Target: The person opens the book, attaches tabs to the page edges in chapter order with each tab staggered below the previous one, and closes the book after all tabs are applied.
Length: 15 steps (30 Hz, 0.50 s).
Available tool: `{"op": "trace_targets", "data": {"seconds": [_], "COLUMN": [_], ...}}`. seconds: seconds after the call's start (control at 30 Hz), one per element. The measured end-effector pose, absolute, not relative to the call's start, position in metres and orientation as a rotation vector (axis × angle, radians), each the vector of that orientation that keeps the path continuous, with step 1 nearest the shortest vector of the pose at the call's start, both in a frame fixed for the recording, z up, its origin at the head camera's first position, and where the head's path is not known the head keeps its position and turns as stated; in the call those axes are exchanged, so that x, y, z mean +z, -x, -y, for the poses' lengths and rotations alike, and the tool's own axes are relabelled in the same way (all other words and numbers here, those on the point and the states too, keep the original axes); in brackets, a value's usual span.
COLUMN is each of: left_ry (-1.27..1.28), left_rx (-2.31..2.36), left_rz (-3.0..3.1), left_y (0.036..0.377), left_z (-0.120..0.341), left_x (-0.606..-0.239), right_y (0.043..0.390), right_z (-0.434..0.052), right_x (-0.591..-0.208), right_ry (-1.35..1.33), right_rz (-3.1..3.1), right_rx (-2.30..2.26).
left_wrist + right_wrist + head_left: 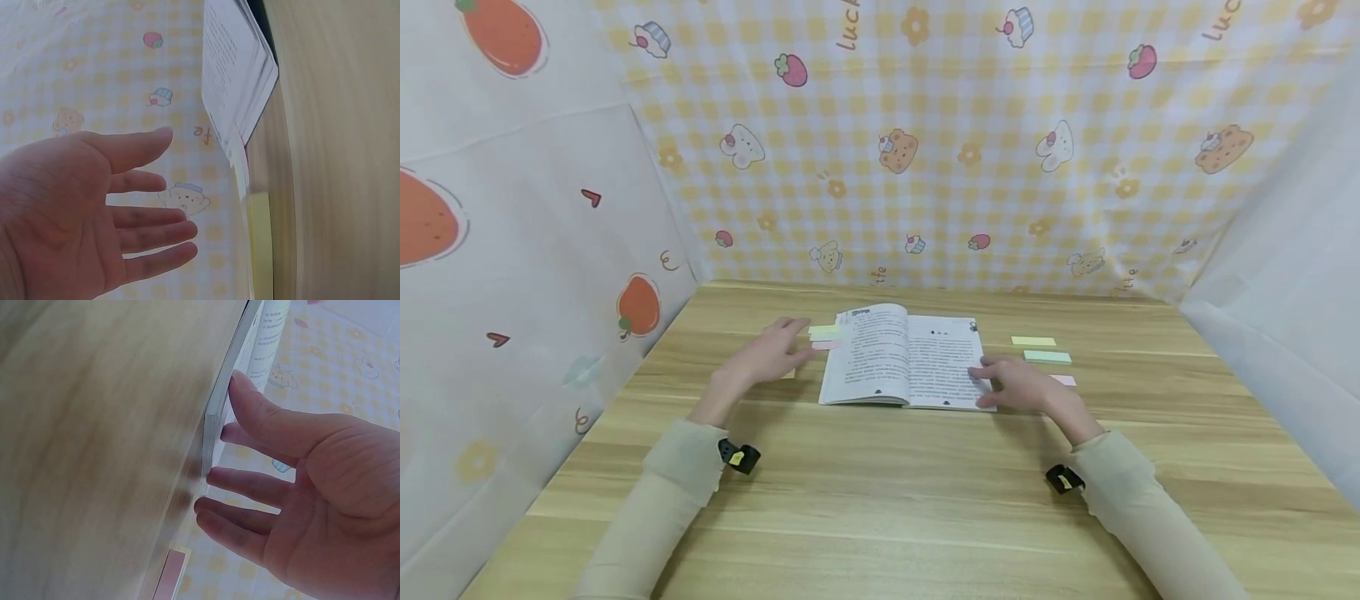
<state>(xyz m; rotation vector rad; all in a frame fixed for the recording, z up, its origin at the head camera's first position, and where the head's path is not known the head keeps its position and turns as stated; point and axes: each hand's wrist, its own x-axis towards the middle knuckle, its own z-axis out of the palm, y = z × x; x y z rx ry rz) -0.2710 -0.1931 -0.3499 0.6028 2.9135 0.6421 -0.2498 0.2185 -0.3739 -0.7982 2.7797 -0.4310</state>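
An open book [868, 358] lies on the wooden table, its left pages bulging upward and its right page flatter. Sticky tabs, a yellow-green one [825, 331] and a pink one [827, 344], jut from the left page's outer edge. My left hand [771, 354] hovers beside those tabs, fingers extended and holding nothing in the left wrist view. Partly below it shows a yellow sticky-note pad [261, 244]. At the book's lower right corner is my right hand [1021, 385], its thumb and fingertips touching the page and edge without gripping.
Right of the book lie a yellow sticky-note pad [1033, 341], a green pad [1047, 357] and a pink pad [1063, 380], the last partly behind the right hand. A checked curtain [940, 183] hangs behind the table [880, 500].
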Motion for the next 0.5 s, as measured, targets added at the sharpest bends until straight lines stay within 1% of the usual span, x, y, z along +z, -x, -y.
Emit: {"op": "trace_targets", "data": {"seconds": [0.33, 0.5], "left_ry": [-0.582, -0.530], "left_rx": [0.647, 0.655], "left_rz": [-2.906, -2.887], "left_y": [0.273, 0.271], "left_z": [0.218, 0.229], "left_x": [-0.356, -0.359], "right_y": [0.250, 0.251], "right_z": [-0.220, -0.220], "right_x": [-0.375, -0.375], "right_ry": [0.781, 0.767], "right_rz": [-2.780, -2.768], "right_rx": [-0.443, -0.460]}}
